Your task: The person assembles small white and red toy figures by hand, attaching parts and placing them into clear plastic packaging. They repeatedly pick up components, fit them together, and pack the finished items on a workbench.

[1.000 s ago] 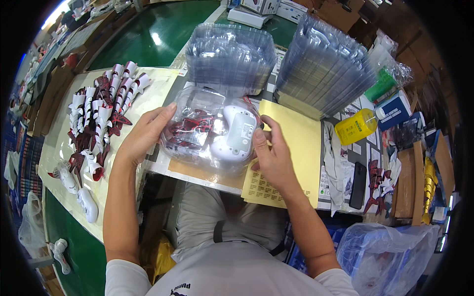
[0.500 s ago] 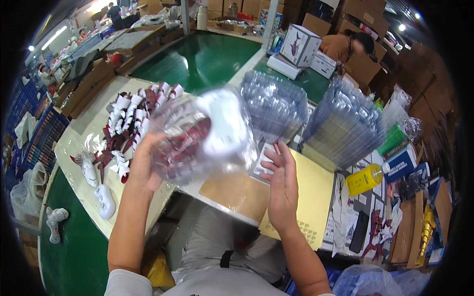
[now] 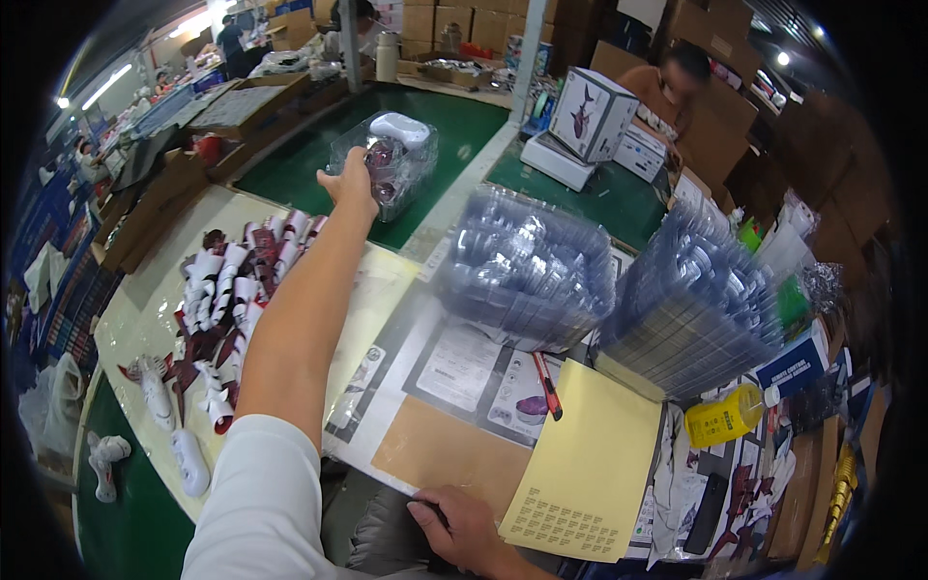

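Observation:
My left hand (image 3: 354, 184) is stretched far forward, its fingers closed on the edge of a clear plastic blister pack (image 3: 418, 176). In the pack sit a white handset-like part (image 3: 400, 130) and a dark red toy part (image 3: 383, 155). The pack is over the green tabletop (image 3: 290, 174); whether it touches the surface I cannot tell. Low in the view, my right hand (image 3: 462, 527) rests curled at the near table edge, with nothing visible in it. Beside my left forearm lies a pile of red-and-white jointed toy fish (image 3: 227, 285).
Two tall stacks of clear blister trays (image 3: 527, 271) (image 3: 691, 300) stand right of centre. Near them lie a red cutter (image 3: 547, 387), a yellow label sheet (image 3: 580, 474), a yellow bottle (image 3: 723, 418) and a black phone (image 3: 709, 512). Behind is a printed box (image 3: 590, 111); a co-worker (image 3: 657, 92) sits beyond.
My left hand has carried the filled blister pack forward and away, over the green tabletop. My right hand has dropped back to the near table edge and curled.

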`<state>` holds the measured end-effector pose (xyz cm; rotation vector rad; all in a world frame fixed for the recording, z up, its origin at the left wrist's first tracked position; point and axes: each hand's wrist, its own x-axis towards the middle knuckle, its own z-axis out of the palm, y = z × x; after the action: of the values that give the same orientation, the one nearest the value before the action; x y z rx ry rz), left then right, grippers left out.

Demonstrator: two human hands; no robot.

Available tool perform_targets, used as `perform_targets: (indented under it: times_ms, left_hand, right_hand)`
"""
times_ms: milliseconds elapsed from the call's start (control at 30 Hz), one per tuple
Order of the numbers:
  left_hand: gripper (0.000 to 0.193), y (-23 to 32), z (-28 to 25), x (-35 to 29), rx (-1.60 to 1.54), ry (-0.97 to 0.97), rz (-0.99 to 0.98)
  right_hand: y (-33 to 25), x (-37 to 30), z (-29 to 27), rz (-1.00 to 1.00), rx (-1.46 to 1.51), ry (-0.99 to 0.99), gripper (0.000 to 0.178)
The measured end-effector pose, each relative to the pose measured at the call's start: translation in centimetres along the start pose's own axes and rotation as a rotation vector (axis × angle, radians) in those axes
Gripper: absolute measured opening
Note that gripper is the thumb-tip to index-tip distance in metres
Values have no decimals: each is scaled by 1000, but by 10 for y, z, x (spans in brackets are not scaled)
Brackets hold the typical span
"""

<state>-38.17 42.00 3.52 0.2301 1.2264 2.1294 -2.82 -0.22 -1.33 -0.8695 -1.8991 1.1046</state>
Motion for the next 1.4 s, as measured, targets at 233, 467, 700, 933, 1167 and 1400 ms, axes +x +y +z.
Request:
perform_targets:
  times_ms: [233,467,700,933,1167,1400]
  left_hand:
    - [93,-16,8,0,695,81,73]
    - [83,105,-47,-119,908,-253,441]
    - [67,309,-363,-186,1475,209,1071]
    - [99,391,-575,-233,1943,883,20]
    - [105,349,-597,-189,1978,686,-119]
    - [90,401,-700,-142,1805,209,-91]
  right_hand:
    - [4,-1,-5,43,-40,-72,14]
    - [7,-15,-3,67,-158,-23,22]
    - [11,-21,7,62,70,105,34]
    - [-10,-9,14,140,121,59,30]
    - [-39,-7,21,145,57,17,30]
    - [-55,-38,-17,210,-25,147,30]
